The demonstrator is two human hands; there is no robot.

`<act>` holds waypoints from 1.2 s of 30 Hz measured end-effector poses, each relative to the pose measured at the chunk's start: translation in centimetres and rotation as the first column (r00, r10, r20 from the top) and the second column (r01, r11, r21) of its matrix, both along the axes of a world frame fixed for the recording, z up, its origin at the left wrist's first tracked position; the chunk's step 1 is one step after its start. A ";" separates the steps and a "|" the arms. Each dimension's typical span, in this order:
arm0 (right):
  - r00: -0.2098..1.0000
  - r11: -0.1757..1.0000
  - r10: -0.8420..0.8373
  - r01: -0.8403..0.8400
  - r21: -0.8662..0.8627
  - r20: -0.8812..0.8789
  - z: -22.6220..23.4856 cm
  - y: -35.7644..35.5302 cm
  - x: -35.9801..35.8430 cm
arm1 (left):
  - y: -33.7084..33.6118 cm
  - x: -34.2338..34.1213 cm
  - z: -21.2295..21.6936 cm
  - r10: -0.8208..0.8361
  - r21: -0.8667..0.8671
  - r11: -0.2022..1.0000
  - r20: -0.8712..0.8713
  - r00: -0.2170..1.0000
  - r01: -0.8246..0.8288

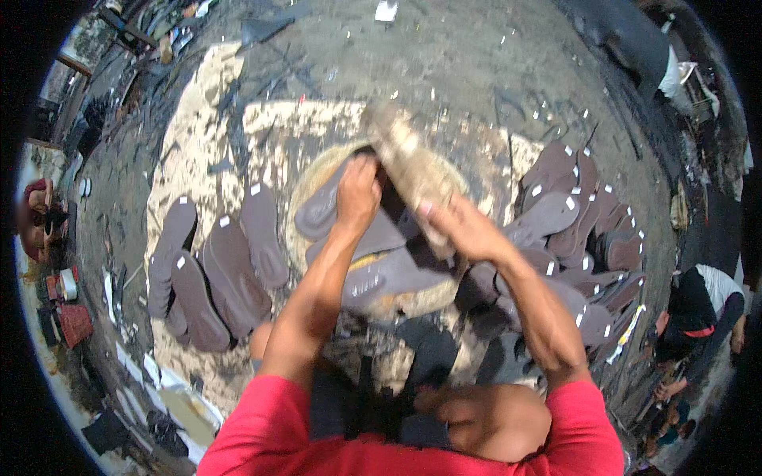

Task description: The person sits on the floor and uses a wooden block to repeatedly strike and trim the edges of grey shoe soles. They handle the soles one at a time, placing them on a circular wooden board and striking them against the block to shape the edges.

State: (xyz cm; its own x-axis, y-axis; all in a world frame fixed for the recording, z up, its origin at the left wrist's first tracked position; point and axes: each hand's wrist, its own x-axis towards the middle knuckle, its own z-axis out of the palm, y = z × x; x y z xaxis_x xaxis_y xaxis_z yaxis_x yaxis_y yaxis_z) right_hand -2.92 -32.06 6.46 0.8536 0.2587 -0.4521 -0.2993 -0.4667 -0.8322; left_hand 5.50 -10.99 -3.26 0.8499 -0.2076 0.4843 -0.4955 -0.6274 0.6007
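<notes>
My right hand point(468, 228) is closed round the near end of a long, thick, pale bar point(409, 155), which looks like worn wood and is blurred by motion. The bar slants up and left, past my left hand point(359, 193). My left hand is closed at the edge of a dark shoe sole point(390, 193), largely hidden by the bar. Under my hands is a round, tan block point(298, 198). Grey-brown soles lie on it: one sole point(319, 208) left of my left wrist, and another sole point(373, 282) nearer me with a shiny patch.
Left of the block, several brown soles point(230, 270) with small white tags lie on a pale, worn board point(184, 143). A larger heap of tagged soles point(567, 230) spreads at the right. Dark scraps litter the floor point(444, 47). Another person point(706, 297) is at the far right.
</notes>
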 end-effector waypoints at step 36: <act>0.976 0.999 0.035 -0.035 0.005 -0.217 -3.4 3.0 -1.6 | 8.5 -4.9 4.5 0.196 -0.438 0.817 -0.398 0.896 -0.374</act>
